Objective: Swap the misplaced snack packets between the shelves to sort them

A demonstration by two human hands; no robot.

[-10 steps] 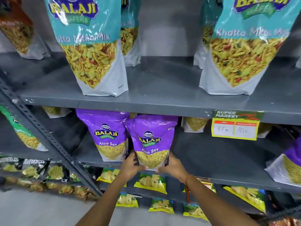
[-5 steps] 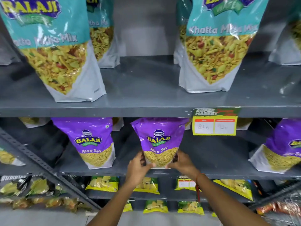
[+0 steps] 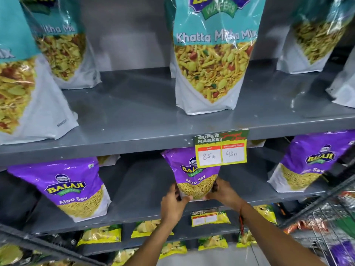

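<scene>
Head view | left hand (image 3: 173, 205) and right hand (image 3: 223, 194) pinch the bottom corners of a purple Aloo Sev packet (image 3: 194, 176) at the middle shelf (image 3: 134, 214) front edge | yellow price tag (image 3: 221, 150) hangs over its top | teal Khatta Mitha Mix packet (image 3: 211, 60) on the upper shelf (image 3: 134, 120) above | more Aloo Sev packets either side, well apart.

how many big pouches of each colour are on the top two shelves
Teal Khatta Mitha Mix pouches, upper shelf: 5, counting one cut off at the right edge
Purple Aloo Sev pouches, shelf below: 3, one held by both hands, plus and
Total: 8
</scene>
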